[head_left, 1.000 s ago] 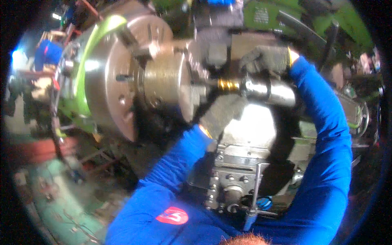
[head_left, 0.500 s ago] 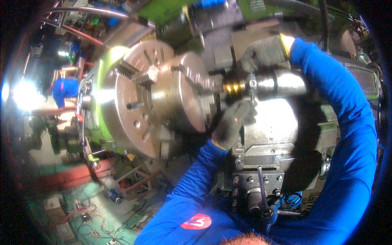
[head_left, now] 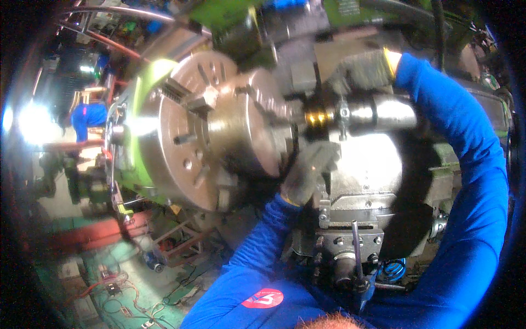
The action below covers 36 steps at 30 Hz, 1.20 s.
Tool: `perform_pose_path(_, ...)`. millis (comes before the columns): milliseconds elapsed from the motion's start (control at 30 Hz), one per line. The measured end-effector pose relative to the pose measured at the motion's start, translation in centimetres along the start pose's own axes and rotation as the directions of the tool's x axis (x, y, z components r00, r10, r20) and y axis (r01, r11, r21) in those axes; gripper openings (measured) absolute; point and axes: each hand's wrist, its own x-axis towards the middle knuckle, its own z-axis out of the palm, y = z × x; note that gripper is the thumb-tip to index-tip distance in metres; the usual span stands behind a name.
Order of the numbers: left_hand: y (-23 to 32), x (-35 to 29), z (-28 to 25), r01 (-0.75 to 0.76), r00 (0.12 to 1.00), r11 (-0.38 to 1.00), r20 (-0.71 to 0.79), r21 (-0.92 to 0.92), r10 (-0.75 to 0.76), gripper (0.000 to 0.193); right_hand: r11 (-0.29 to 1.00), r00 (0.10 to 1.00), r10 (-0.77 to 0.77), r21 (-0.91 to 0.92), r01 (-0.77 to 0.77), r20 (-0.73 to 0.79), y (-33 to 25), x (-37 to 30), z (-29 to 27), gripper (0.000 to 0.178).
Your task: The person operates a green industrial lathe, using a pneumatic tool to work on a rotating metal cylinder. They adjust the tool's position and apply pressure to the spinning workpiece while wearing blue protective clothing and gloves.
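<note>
A lathe chuck (head_left: 230, 120) with stepped jaws fills the middle left, beside a large slotted faceplate (head_left: 181, 142). To its right runs a horizontal metal shaft (head_left: 361, 114) with a shiny gold-coloured section (head_left: 318, 119) and a clamp-like collar (head_left: 344, 112). My left hand (head_left: 308, 174), in a dark grey glove, is on the near side, just below the gold section. Its fingers look curled together; whatever they hold is hidden. On the far side, my right hand (head_left: 366, 71), gloved alike, reaches over with fingers bent down toward the shaft. Motion blurs those fingertips.
Beneath the shaft lies a bright metal slide (head_left: 367, 164), with a bolted tool post (head_left: 350, 241) and upright handle (head_left: 357, 247) close to my body. A coiled blue hose (head_left: 393, 268) is beside it. Cables (head_left: 126, 312) trail over the green floor. Another person in blue (head_left: 87, 118) is far left.
The view has shifted slightly. My left hand has drawn a little down and left from the collar. The right hand has moved slightly right, still beyond the shaft.
</note>
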Motion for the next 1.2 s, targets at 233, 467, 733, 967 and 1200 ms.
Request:
perform_pose_path(233, 0.9, -2.4, -0.5, 0.148, 0.976, 0.912, -0.090, -0.381, -0.196, 0.033, 0.999, 0.980, -0.038, -0.041, 0.030, -0.194, -0.9, -0.3, -0.3, 0.025)
perform_pose_path(467, 8.1, -9.5, 0.7, 0.081, 0.949, 0.996, -0.303, -0.041, -0.090, 0.033, 0.954, 0.391, -0.282, -0.298, 0.023, -0.876, -7.4, -6.1, -1.7, 0.033)
perform_pose_path(733, 7.9, -14.4, 5.1, -0.332, 0.904, 0.861, -0.132, 0.386, 0.407, 0.055, 0.979, -0.012, -0.075, -0.071, -0.193, -0.997, -14.0, -21.8, 4.0, 0.040)
perform_pose_path(967, 8.0, -12.8, 6.0, 0.069, 0.952, 0.676, -0.251, 0.734, 0.175, 0.049, 0.834, -0.074, 0.065, 0.095, -0.544, -0.995, 0.1, -30.4, 5.3, 0.033)
perform_pose_path(1200, 8.8, -13.8, 10.0, 0.367, 0.788, 0.478, -0.540, 0.798, 0.296, 0.029, 0.837, 0.378, -0.273, -0.412, -0.360, -0.885, 4.9, -31.6, 5.1, 0.029)
